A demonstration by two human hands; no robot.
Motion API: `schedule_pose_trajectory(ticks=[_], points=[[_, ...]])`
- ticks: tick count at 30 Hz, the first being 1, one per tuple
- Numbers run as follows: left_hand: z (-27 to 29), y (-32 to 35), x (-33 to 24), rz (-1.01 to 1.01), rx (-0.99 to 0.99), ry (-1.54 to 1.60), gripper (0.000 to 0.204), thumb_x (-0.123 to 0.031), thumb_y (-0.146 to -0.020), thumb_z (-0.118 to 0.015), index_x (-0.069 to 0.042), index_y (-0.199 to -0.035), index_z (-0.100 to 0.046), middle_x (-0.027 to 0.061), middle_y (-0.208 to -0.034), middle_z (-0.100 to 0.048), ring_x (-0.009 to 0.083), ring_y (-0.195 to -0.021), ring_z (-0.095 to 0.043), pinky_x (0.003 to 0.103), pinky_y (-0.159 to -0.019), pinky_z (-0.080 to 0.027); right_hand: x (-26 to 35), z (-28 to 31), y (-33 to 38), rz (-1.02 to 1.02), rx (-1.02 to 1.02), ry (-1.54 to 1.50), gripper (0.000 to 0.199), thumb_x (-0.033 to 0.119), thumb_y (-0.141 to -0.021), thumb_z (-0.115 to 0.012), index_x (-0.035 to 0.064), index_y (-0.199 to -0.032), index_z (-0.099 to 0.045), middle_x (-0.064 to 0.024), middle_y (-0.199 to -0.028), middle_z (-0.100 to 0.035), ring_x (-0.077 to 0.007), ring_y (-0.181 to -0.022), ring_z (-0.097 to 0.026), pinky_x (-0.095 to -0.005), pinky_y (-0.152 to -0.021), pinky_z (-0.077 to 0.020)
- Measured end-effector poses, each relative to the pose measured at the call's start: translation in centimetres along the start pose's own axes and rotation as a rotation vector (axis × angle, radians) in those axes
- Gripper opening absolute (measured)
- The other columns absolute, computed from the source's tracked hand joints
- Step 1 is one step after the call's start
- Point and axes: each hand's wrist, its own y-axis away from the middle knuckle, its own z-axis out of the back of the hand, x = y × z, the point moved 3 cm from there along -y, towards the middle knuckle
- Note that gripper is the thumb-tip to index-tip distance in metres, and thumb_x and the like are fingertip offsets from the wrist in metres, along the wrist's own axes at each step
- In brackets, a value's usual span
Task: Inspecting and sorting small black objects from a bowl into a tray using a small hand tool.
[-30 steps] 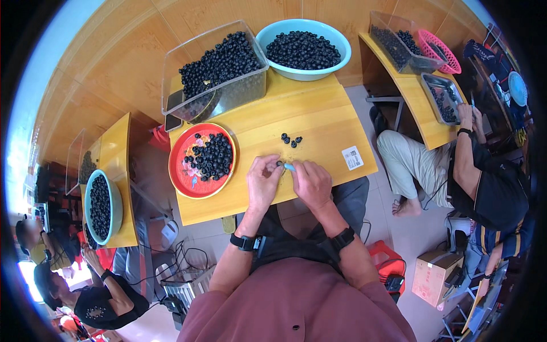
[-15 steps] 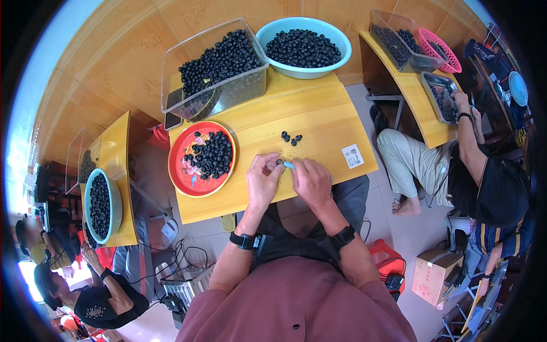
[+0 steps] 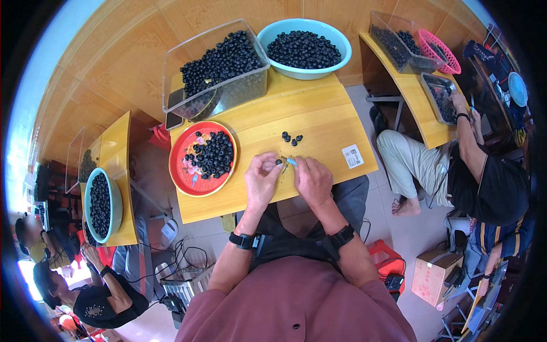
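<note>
From where I stand, both forearms reach over the near edge of the yellow wooden surface, wrists bent inward so the hands nearly meet. The left hand has its thumb and fingertips pinched on a small round black bead-like piece. The right hand is closed around a slim light-blue tool, its tip pointing toward that piece; I can't tell whether they touch. Just beyond the fingers lie four loose glossy black pieces. Left of the hands sits a round red tray with a gold rim and floral print, partly covered in similar pieces. Behind stand a clear plastic rectangular bin and a pale-blue round basin, both heaped with them.
</note>
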Motion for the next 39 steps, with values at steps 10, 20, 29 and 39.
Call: schedule_pose_trajectory(ticks=[10,20,29,39], points=[[0.2,0.4,-1.0,-0.154,-0.020,-0.210,0.016,0.004,-0.088,-0.077,0.000,-0.104,-0.073,0.0068,-0.107,-0.063,0.0110,-0.090,-0.062,0.025,-0.078,-0.051,0.0,0.1,0.5,0.023,-0.020,0.018,0.017,0.013,-0.088,-0.068,0.0046,-0.103,-0.070,-0.0090,-0.077,-0.060,-0.0287,-0.070,-0.064,-0.0418,-0.062,-0.0509],[8.3,-0.6,-3.5,-0.286,-0.298,-0.335,0.017,0.005,-0.087,-0.077,-0.005,-0.099,-0.071,-0.0005,-0.098,-0.064,0.0048,-0.078,-0.056,0.021,-0.069,-0.046,0.1,0.1,0.3,0.028,-0.055,-0.014,0.016,0.013,-0.088,-0.069,0.0052,-0.102,-0.070,-0.0079,-0.081,-0.065,-0.0269,-0.071,-0.065,-0.0404,-0.062,-0.0515],[7.1,-5.2,-8.1,-0.584,-0.066,-0.871,0.024,0.004,-0.085,-0.071,-0.004,-0.108,-0.073,0.0153,-0.107,-0.068,0.0318,-0.099,-0.066,0.039,-0.084,-0.055,-0.2,-0.2,0.4,0.053,-0.109,0.027,0.014,0.010,-0.085,-0.069,0.0051,-0.098,-0.070,-0.0063,-0.074,-0.058,-0.0245,-0.068,-0.062,-0.0389,-0.060,-0.0507],[-1.8,-9.8,-3.9,-0.501,0.494,-0.841,0.027,-0.001,-0.088,-0.070,-0.003,-0.115,-0.073,0.0181,-0.107,-0.067,0.0374,-0.107,-0.064,0.044,-0.095,-0.052,0.0,-0.1,0.3,0.047,-0.092,0.020,0.012,0.013,-0.087,-0.069,0.0064,-0.096,-0.069,-0.0059,-0.073,-0.055,-0.0235,-0.067,-0.062,-0.0380,-0.060,-0.0507]])
